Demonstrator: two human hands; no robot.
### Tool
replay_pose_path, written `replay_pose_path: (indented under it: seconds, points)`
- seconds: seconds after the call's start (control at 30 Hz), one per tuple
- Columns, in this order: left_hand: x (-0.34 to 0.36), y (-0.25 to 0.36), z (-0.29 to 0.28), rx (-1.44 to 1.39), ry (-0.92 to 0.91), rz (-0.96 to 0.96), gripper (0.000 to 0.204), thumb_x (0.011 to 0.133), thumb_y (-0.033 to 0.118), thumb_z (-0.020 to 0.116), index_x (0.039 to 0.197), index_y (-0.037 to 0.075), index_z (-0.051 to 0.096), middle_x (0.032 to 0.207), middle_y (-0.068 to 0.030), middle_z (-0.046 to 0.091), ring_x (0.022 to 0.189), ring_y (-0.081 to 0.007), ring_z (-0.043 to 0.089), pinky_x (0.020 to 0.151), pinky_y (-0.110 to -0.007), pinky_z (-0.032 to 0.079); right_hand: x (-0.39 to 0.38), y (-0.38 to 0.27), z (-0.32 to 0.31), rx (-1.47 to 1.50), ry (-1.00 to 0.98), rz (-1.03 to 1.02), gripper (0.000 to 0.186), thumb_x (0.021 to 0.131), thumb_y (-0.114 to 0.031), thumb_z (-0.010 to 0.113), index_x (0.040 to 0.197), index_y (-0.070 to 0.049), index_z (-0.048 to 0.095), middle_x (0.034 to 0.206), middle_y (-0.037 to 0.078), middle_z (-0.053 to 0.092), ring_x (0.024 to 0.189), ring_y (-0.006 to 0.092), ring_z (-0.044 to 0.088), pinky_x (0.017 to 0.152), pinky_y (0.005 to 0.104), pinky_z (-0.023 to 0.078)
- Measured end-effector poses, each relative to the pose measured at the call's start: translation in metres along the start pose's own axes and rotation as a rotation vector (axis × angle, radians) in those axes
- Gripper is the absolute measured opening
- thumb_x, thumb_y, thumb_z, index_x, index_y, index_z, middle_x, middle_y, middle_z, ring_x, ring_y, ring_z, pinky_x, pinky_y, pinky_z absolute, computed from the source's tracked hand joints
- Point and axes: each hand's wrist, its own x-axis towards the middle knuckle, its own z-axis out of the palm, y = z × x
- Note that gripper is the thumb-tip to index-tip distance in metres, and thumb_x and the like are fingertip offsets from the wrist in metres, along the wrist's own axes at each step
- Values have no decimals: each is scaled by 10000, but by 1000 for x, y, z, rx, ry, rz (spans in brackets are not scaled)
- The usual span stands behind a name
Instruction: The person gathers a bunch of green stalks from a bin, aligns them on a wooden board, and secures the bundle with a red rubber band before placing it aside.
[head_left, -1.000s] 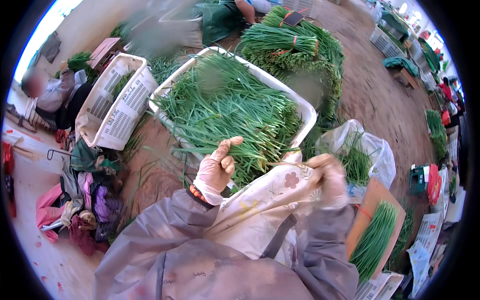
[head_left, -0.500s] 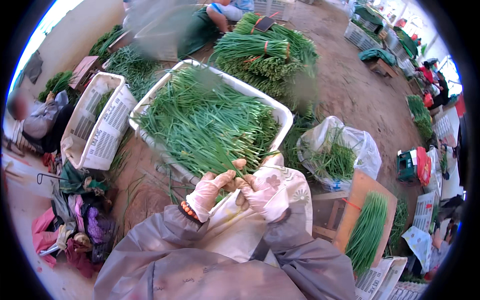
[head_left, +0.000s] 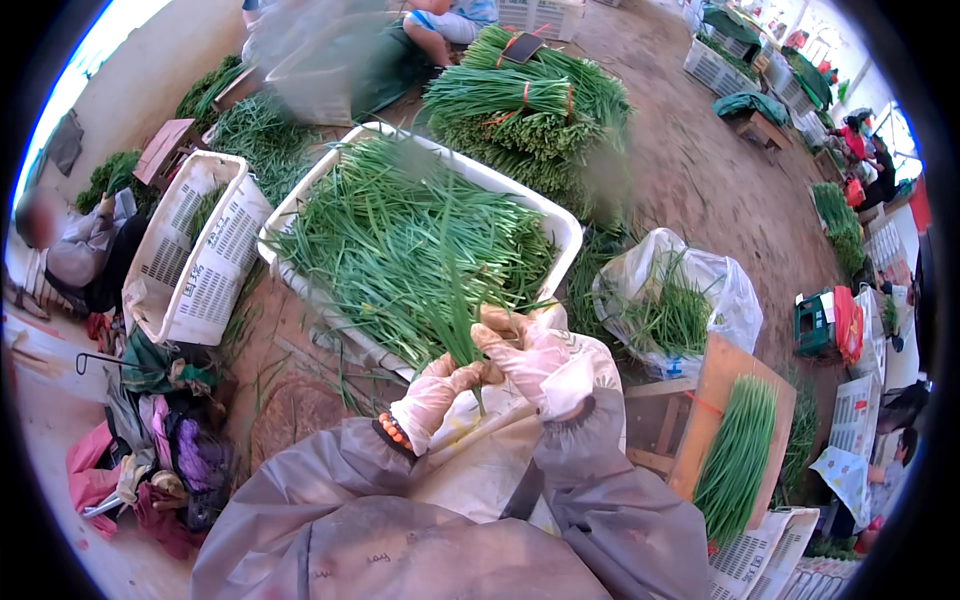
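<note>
A small bunch of green chives [head_left: 456,318] stands nearly upright in front of me, its lower ends pointing down over my pale apron [head_left: 465,445]. My left hand [head_left: 440,392], in a stained whitish glove with an orange bead bracelet at the wrist, is closed around the lower part of the bunch. Against the bunch's right side, my gloved right hand [head_left: 532,362] has its fingers bent, thumb and fingertips at the stalks; its exact grip is partly hidden. Just beyond my hands, a white plastic crate [head_left: 562,232] is heaped with loose chives [head_left: 400,240].
Tied chive bundles [head_left: 540,100] are piled behind the crate. A clear plastic bag [head_left: 735,300] of scraps and a wooden board [head_left: 725,375] bearing chives [head_left: 737,455] stand right. Left are another white crate [head_left: 225,255], a cloth heap [head_left: 150,450] and a seated person [head_left: 85,245].
The chives in my hands have swung from leaning left over the crate to nearly upright. My right hand has risen slightly and shifted; the left has moved a little lower.
</note>
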Motion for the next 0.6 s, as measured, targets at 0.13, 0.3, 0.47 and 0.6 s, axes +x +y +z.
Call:
replay_pose_path:
  seconds: [0.13, 0.3, 0.47, 0.6]
  points:
    - [-1, 2, 3, -173, -20, -81, 172, 848, 136, 472, 946, 5, 525, 926, -93, 586, 873, -206, 562, 827, -321, 422, -3, 4, -4, 215, -17, 108, 255, 810, -163, 563, 1005, -1, 532, 814, 47, 593, 643, 89, 537, 552, 204, 447]
    - [10, 0, -22, -826, -181, 52, 239, 840, 231, 472, 939, 17, 510, 1120, -88, 497, 1095, -259, 443, 959, -396, 338, -23, -10, -19, 82, 189, -104, 178, 843, -173, 496, 895, -18, 567, 889, 50, 592, 788, 116, 552, 660, 227, 446]
    - [23, 4, -39, -859, -226, 121, 203, 846, 199, 466, 904, 15, 527, 1238, -131, 396, 1193, -271, 324, 988, -396, 286, -2, -15, -91, 646, 548, -208, 208, 820, -277, 530, 918, -102, 587, 831, 22, 602, 725, 117, 550, 589, 228, 436]
    - [21, 4, -35, -574, -136, 223, 258, 871, 216, 422, 953, -1, 533, 1221, -138, 418, 1164, -255, 364, 940, -361, 325, 0, 33, -79, -246, 49, 189, 323, 850, -284, 467, 1100, -83, 504, 959, 40, 576, 786, 130, 558, 697, 252, 453]
